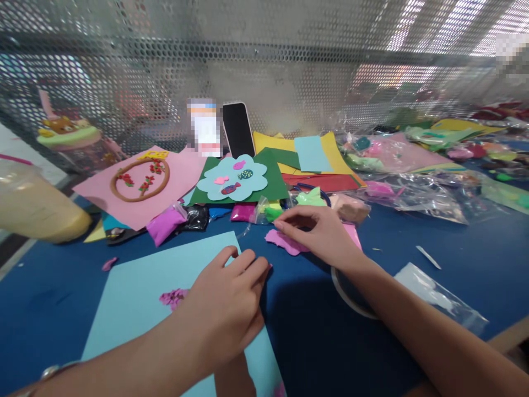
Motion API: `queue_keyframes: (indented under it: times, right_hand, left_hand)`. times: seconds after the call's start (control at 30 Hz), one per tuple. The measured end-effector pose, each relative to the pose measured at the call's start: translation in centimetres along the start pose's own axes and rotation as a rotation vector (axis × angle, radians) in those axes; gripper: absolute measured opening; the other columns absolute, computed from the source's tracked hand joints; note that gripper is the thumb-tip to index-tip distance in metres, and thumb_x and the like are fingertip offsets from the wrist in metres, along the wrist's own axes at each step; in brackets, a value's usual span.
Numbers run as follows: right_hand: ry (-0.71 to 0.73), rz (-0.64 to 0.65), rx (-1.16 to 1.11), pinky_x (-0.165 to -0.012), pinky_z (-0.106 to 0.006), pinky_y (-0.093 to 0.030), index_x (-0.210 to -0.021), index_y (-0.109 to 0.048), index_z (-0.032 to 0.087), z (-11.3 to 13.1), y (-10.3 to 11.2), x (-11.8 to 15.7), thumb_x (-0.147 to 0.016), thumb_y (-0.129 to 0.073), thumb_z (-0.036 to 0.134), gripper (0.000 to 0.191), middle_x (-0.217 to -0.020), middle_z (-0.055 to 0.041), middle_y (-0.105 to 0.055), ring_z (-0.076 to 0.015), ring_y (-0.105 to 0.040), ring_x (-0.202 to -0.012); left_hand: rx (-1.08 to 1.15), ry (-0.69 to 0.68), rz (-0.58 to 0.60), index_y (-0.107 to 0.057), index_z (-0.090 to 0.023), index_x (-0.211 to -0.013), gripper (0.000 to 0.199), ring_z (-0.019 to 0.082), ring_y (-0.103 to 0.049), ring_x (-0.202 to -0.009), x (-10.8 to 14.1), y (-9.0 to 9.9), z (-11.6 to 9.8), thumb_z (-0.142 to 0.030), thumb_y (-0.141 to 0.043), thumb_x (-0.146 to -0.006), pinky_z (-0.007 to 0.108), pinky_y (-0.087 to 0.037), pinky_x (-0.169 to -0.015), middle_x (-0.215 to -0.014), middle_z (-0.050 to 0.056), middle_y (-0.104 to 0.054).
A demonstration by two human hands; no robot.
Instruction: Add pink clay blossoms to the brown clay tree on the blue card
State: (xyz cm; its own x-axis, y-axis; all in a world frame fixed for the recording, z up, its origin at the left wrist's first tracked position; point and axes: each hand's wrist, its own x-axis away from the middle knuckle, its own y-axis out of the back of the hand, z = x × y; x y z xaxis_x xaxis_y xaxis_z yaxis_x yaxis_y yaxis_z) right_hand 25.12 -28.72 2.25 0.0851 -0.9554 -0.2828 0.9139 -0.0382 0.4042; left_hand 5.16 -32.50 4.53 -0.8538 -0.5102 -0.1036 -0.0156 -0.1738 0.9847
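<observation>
A light blue sheet of paper (136,286) lies on the table, with a crumbly purple-pink clay shape (173,298) on it. My left hand (235,292) is over the sheet's right side, fingers curled inward. A speck of pink shows at its fingertips; what they hold is hidden. My right hand (322,234) pinches thumb and forefinger together at the flattened pink clay (285,241). Whether a piece is between those fingertips is too small to tell. A white ring-shaped roll (341,289) is partly beneath my right forearm.
Clay packets, such as a purple one (165,225), line the back. Behind them are a scalloped blue card with fish (252,184), pink paper with a brown clay ring (165,184) and a phone (238,129). A drink cup (37,204) stands left; a clear bag (442,298) lies right.
</observation>
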Motion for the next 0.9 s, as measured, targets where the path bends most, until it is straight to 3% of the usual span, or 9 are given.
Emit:
queue_keyframes:
  times: [0.1,0.4,0.63,0.73,0.9]
  right_hand:
    - [-0.001,0.002,-0.012,-0.065,-0.024,-0.052,-0.077,-0.070,0.019,0.0,0.0,0.1,-0.077,-0.066,0.028,0.010,-0.078,-0.0019,-0.071,-0.0151,-0.065,-0.070]
    - [-0.091,0.028,-0.160,-0.060,-0.024,-0.050,-0.078,-0.065,0.017,0.7,0.0,0.0,-0.077,-0.065,0.027,0.010,-0.071,-0.0011,-0.066,-0.0136,-0.062,-0.064]
    - [-0.121,0.043,-0.210,-0.058,-0.025,-0.050,-0.078,-0.065,0.017,1.0,-0.1,0.1,-0.073,-0.070,0.030,0.015,-0.071,-0.0014,-0.067,-0.0137,-0.062,-0.062]
    - [-0.054,0.085,-0.104,-0.056,-0.025,-0.049,-0.078,-0.066,0.017,1.1,0.0,0.3,-0.075,-0.068,0.030,0.014,-0.069,-0.0013,-0.067,-0.0133,-0.061,-0.060]
    - [0.268,0.241,0.398,-0.065,-0.026,-0.045,-0.078,-0.070,0.017,1.2,-0.5,0.8,-0.079,-0.065,0.019,0.005,-0.074,-0.0031,-0.068,-0.0154,-0.059,-0.071]
  left_hand:
    - [-0.057,0.033,-0.053,-0.066,-0.017,-0.087,0.018,0.019,-0.047,-0.074,0.1,-0.2,-0.3,-0.023,-0.054,-0.076,0.039,-0.032,-0.078,-0.082,0.003,-0.059]
    - [-0.167,0.141,-0.202,-0.062,-0.014,-0.114,0.037,0.023,-0.055,-0.088,-0.5,1.8,0.8,-0.018,-0.049,-0.080,0.037,-0.035,-0.080,-0.101,0.005,-0.066]
    - [-0.210,0.151,-0.287,-0.061,-0.011,-0.118,0.043,0.024,-0.056,-0.090,-0.5,1.6,1.2,-0.016,-0.044,-0.080,0.036,-0.038,-0.077,-0.104,0.008,-0.067]
    - [-0.207,0.168,-0.305,-0.058,-0.011,-0.122,0.045,0.024,-0.056,-0.092,-0.5,1.7,1.6,-0.015,-0.042,-0.080,0.036,-0.039,-0.076,-0.107,0.009,-0.066]
    - [-0.198,0.185,-0.329,-0.060,-0.011,-0.118,0.042,0.025,-0.056,-0.091,-0.4,2.0,2.1,-0.015,-0.043,-0.080,0.037,-0.040,-0.077,-0.103,0.010,-0.066]
